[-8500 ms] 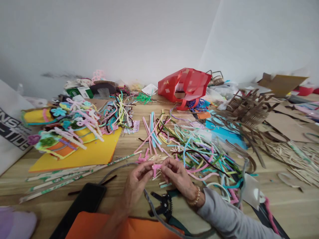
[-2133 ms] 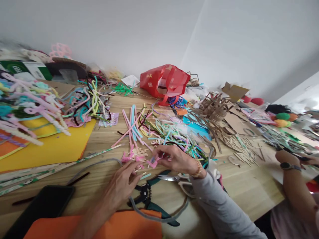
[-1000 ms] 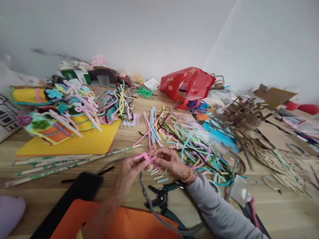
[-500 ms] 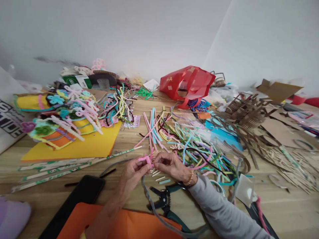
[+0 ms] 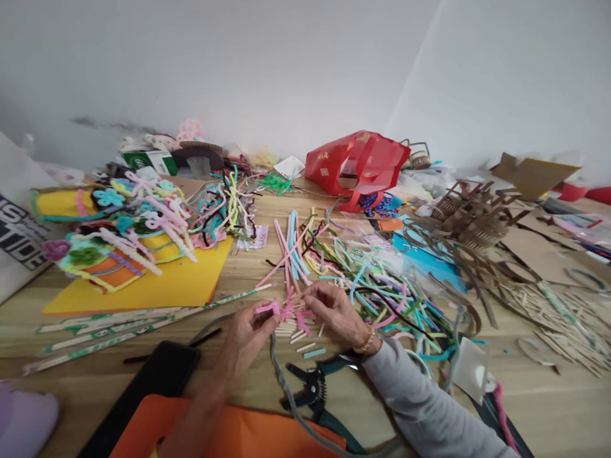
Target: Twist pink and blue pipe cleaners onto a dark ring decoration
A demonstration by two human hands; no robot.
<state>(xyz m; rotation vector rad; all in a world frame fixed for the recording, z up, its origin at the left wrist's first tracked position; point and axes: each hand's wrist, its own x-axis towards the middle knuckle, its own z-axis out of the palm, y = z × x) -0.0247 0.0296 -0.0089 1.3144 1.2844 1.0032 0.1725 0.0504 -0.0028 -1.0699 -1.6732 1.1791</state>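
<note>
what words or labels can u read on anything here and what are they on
"TIDE" in black capitals, under a cut-off line ending "IS", on the white bag at far left.
Gold marks on the red bag: too small to read.
Lettering on the green and white box: too blurred to read.
Print on the small pink-edged card: too small to read.

Left hand (image 5: 245, 338) pinching; right hand (image 5: 333, 313) just beside, loosely curled; both wrists angled inward

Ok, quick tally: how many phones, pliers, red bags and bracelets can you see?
Phones: 1
Pliers: 1
Red bags: 1
Bracelets: 1
Total: 4
</note>
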